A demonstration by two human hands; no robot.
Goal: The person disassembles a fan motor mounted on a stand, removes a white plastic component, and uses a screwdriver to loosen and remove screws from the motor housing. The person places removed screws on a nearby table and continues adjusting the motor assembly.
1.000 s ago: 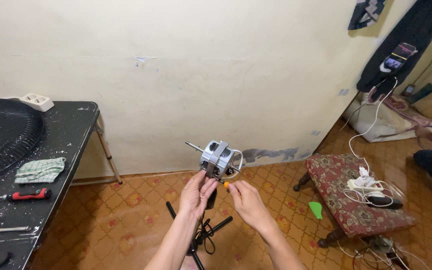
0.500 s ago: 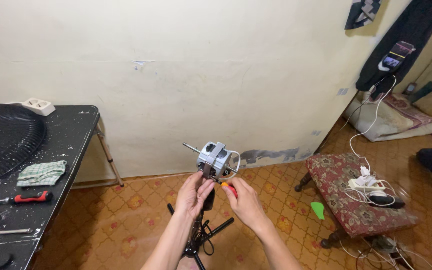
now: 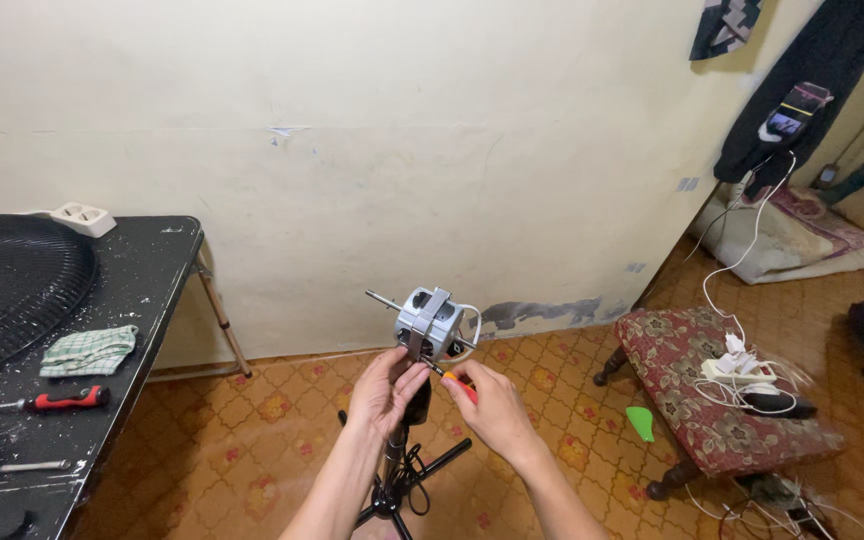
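Note:
A bare grey fan motor with a thin shaft pointing left sits on top of a black stand. My left hand grips the black neck just under the motor, fingertips touching its casing. My right hand holds a small screwdriver with an orange and red handle, its tip against the underside of the motor.
A black table at the left carries a black fan grille, a checked cloth, a red-handled screwdriver and a white power strip. A patterned low stool with cables stands at the right. A green piece lies on the tiled floor.
The view has shifted slightly. Both hands stay at the motor, with the right hand's screwdriver still against its underside.

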